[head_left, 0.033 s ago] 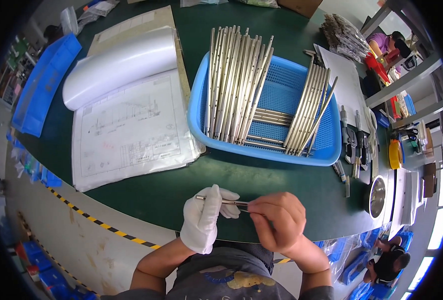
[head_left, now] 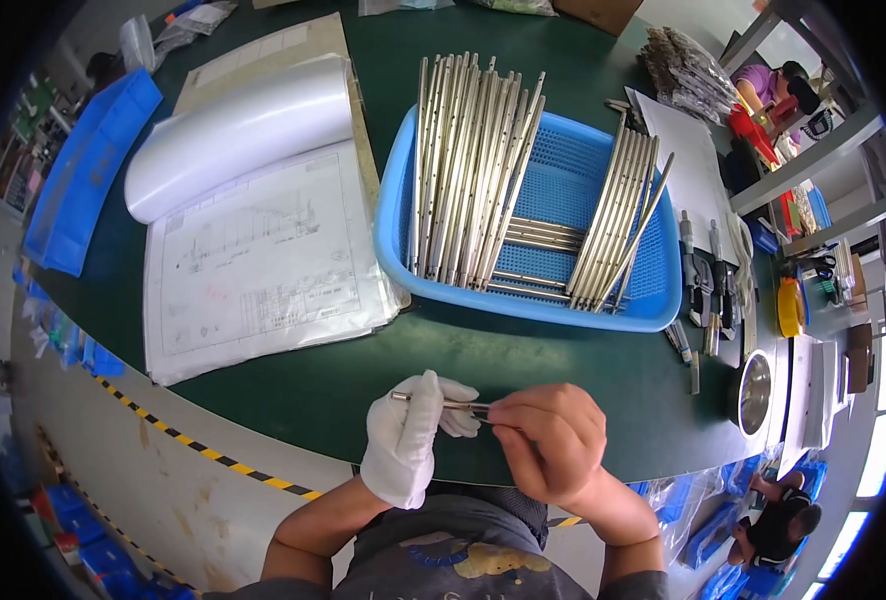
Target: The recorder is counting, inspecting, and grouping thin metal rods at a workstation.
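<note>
Many metal rods [head_left: 461,180] in blue basket [head_left: 543,313]

An open folder of printed drawings [head_left: 253,270], its top sheets curled back, lies on the left of the green table [head_left: 563,365], beside a long blue tray [head_left: 93,170]. A round metal bowl [head_left: 755,395] stands at the right edge, near a yellow roll [head_left: 790,308]. Black-and-yellow striped tape [head_left: 205,454] crosses the pale floor [head_left: 133,480], while a person in purple [head_left: 758,88] and another in black [head_left: 788,525] appear at the right
</note>
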Motion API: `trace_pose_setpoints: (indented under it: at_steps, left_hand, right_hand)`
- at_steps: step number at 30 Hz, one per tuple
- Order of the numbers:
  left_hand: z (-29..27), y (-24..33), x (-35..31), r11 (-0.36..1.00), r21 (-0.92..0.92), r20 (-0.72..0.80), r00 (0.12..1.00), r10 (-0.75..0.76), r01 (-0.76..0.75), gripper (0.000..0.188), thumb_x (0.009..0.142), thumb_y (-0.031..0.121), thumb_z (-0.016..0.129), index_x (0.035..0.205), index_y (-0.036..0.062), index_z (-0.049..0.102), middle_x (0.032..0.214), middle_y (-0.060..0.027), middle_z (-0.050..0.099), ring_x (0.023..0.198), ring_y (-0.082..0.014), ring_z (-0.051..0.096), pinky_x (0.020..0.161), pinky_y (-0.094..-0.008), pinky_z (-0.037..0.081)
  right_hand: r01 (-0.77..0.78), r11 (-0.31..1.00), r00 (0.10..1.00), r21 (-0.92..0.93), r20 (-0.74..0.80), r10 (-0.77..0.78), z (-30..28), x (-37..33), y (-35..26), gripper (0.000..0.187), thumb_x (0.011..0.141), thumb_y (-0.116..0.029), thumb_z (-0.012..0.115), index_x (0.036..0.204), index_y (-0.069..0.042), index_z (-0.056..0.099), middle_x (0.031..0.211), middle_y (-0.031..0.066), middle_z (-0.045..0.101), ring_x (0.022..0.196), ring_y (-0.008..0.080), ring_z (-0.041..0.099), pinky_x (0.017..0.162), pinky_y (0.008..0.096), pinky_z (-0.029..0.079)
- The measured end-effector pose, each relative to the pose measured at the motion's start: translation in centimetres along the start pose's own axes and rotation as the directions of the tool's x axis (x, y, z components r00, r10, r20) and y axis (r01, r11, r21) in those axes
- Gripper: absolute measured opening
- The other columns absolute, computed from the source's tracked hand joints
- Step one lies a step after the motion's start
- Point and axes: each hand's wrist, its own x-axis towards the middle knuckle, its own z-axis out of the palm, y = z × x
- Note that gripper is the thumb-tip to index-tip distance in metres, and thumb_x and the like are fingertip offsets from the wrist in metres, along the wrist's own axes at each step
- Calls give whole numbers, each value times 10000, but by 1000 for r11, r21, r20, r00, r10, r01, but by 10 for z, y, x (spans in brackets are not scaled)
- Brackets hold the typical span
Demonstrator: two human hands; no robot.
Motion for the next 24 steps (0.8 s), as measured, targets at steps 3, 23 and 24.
trace_pose_setpoints:
  at_steps: [3, 23, 24]
  left_hand:
    - [1, -1, -1, 1000, -12, 21, 1000, 10, -10, 400, 974, 277, 347, 903, -45, 574, 706, -87, 611, 636, -109, 570, 636, -226, 450]
    - [3, 1, -1, 992, 124, -41, 999, 0, 5, 419, 962, 259, 366, 853, -61, 613, 616, -60, 574, 520, -99, 513, 504, -214, 398]
    - [4, 0, 0, 990, 139, -55, 998, 22, -14, 409, 960, 249, 375, 845, -63, 614, 621, -66, 584, 522, -103, 527, 505, -212, 405]
  right_hand:
    - [6, 1000, 999, 13, 50, -7, 2, 3, 1, 204, 623, 42, 649, 803, -23, 578, 760, 75, 622, 597, 206, 578, 520, 291, 438]
    - [63, 975, 982, -214, 190, -22, -3, 5, -1, 134, 603, -68, 642, 729, -67, 595, 729, 23, 583, 620, 171, 562, 560, 289, 451]
    - [100, 972, 978, -213, 202, -56, -2, 4, 2, 135, 601, -76, 639, 728, -64, 593, 733, 26, 582, 624, 172, 563, 574, 288, 457]
